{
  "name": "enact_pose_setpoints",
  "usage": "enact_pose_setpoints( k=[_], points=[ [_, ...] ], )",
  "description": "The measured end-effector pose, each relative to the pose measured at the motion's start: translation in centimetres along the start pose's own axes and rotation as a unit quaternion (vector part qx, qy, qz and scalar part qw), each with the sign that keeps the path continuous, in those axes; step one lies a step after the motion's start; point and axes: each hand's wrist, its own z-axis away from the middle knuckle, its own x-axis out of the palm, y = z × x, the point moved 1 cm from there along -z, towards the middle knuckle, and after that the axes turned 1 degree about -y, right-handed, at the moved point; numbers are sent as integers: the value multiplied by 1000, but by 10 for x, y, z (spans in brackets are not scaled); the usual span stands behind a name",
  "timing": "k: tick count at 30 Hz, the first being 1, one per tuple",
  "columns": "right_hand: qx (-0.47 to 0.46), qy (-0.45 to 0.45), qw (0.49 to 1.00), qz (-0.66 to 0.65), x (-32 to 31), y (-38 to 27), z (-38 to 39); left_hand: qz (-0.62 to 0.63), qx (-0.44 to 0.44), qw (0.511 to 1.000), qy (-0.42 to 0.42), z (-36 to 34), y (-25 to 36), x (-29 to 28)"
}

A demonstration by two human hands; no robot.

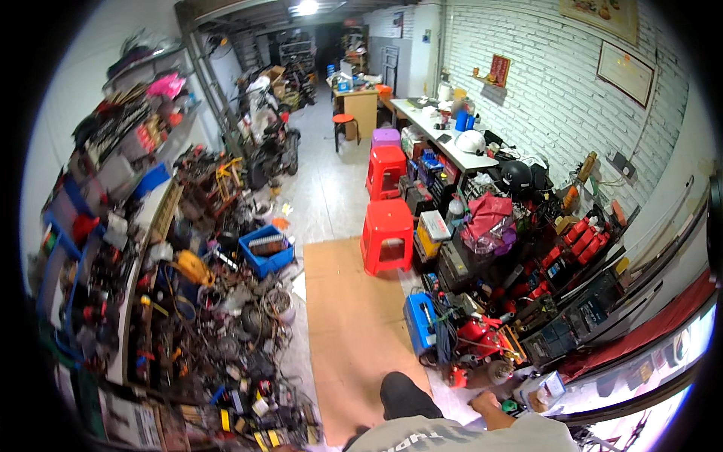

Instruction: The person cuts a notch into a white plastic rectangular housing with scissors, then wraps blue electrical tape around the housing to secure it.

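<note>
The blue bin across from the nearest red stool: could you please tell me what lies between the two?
In the head view, between the blue bin and the red stool lie bare pale floor and part of the flat tan sheet.

You face a glaring ceiling lamp [307, 7] beyond the counter [479, 161]. Left of the counter, the floor [328, 181] shines. Your view's edges curve into black.

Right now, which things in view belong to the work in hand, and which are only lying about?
Probably involved, being near the right hand (contact unclear):
green round item
white-and-blue box

Apparently just lying about:
nearest red stool
white helmet
blue bin
</note>
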Motion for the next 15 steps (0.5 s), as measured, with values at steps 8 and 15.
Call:
enact_pose_setpoints(
  k=[8,15],
  points=[
    [37,-169,972,-160,13,-140,-137,-1,14,1000,10,-149,183,38],
    [-110,-59,976,-180,-148,-367,-292,-38,-92,995,-21,-218,298,169]
  ],
)
